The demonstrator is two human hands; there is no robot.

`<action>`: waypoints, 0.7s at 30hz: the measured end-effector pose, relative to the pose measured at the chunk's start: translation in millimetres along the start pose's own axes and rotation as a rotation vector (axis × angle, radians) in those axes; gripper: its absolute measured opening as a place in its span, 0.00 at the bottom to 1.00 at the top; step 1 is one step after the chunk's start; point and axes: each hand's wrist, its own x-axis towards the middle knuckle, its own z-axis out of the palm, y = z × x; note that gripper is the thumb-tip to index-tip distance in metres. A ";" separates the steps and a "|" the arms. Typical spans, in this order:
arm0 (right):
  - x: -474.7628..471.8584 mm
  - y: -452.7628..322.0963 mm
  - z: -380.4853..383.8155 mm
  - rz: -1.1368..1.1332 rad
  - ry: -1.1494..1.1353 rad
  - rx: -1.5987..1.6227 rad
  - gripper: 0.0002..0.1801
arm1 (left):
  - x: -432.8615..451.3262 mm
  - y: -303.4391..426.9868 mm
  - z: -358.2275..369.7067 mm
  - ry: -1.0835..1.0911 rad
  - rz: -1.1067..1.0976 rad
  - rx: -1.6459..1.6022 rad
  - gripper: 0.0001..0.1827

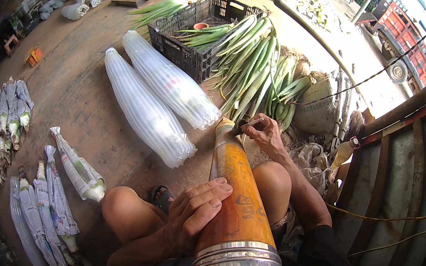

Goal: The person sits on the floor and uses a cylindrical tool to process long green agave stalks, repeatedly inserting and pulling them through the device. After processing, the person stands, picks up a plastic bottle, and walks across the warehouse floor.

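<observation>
A thick bamboo water pipe (239,185) slants up toward me between my knees, with a shiny metal sleeve (241,265) around its near end. My left hand (201,205) grips the left side of its orange-brown body. At the far lower end, my right hand (267,132) pinches a thin pale stick, perhaps a cigarette (254,121), at the pipe's small dark side stem (238,127). Beyond the pipe and to the left lie two long bundles wrapped in clear plastic (146,111), (175,83).
A black plastic crate (179,54) stands ahead, with aloe leaves (251,61) piled over its side. Newspaper-wrapped plants (43,207) lie at left. A bottle (344,153) hangs by the metal wall (389,186) at right. A red truck (407,42) stands outside.
</observation>
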 end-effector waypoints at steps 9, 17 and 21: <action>0.4 5.5 1.6 -0.054 0.013 0.092 0.13 | 1.6 2.3 -1.7 -0.026 -0.021 -0.001 0.19; -8.5 -18.9 -4.6 0.090 0.106 0.066 0.09 | -1.0 -0.4 -1.3 -0.005 0.000 -0.018 0.19; -8.7 -13.3 -9.5 0.083 0.140 0.114 0.10 | 6.5 -1.3 2.5 0.050 0.044 0.043 0.14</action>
